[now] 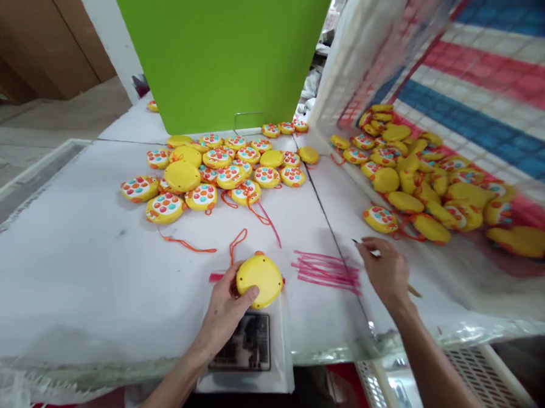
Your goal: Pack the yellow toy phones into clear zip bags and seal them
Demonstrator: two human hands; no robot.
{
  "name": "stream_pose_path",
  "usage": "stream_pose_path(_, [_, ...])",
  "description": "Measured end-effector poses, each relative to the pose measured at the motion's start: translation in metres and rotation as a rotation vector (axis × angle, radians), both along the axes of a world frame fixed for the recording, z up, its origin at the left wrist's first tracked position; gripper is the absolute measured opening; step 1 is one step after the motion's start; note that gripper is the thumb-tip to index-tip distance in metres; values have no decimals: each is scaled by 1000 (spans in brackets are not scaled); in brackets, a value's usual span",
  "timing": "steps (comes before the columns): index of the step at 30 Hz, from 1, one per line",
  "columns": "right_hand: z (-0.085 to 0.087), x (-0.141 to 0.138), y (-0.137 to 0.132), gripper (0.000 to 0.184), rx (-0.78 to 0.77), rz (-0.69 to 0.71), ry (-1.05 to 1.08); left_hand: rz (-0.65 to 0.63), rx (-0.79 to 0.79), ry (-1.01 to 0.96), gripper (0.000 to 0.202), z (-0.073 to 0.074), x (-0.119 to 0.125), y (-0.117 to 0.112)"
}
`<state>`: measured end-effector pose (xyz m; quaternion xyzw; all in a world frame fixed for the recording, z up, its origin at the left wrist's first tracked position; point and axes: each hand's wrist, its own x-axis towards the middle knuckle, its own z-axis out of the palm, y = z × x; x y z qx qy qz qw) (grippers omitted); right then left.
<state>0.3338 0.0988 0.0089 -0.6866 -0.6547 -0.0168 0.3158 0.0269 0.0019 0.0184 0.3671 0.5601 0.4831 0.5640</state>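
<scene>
Well, the left hand grips a round yellow toy at the mouth of a clear plastic bag, while the right hand pinches a thin stick beside a bundle of pink strips. Beyond, more yellow toys lie heaped on the white table and against a striped woven bag.

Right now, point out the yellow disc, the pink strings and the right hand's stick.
Yellow plastic disc [259,280], head view, on its plain face.
Pink strings [326,271], head view, on the bundle's middle.
Thin stick [413,290], head view, on its tan end.
</scene>
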Motion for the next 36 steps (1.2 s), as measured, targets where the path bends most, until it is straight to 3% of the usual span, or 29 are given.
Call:
stream_pose_path(3, [-2,48,7,25,-17,-10,-67,23,13,-81,51,-2,-1,-2])
stream_pose_path(5, [7,42,-1,22,-2,13,-62,47,1,-175,51,-2,-1,-4])
stream_pose_path(7, [21,6,-17,26,-39,55,60,59,-6,-245,51,0,-1,-5])
stream_pose_path(8, [28,-19,-27,27,-153,132,219,49,-1,-259,52,2,0,-5])
stream_pose_path(11, [44,-98,-50,32,-546,597,714,-29,37,-237,57,12,1,-4])
stream_pose_path(12, [45,-119,-55,30,-598,662,755,-57,49,-201,59,16,-1,-5])
stream_pose_path(14, [46,-147,-56,24,-691,720,855,-85,69,-42,63,23,-7,-8])
stream_pose_path(17, [52,-159,-35,28,-639,649,980,-27,93,394,56,25,-21,-19])
stream_pose_path(20, [71,-159,-2,34,-444,572,1085,-79,250,821,18,14,-25,-29])
stream_pose_path(23, [87,-162,15,38,-354,585,1104,-236,519,1138,18,-8,-15,-29])
stream_pose_path(26, [81,-163,5,39,-466,614,1026,-263,618,1338,29,-25,-4,-24])
stream_pose_path(28, [65,-158,-10,38,-562,608,972,-305,603,1365,23,-31,-1,-21])
stream_pose_path(32, [36,-143,-38,37,-660,552,928,-356,581,1290,19,-27,-1,-19])
stream_pose_path(36, [29,-130,-56,37,-722,511,928,-317,545,1150,16,-19,-3,-18])
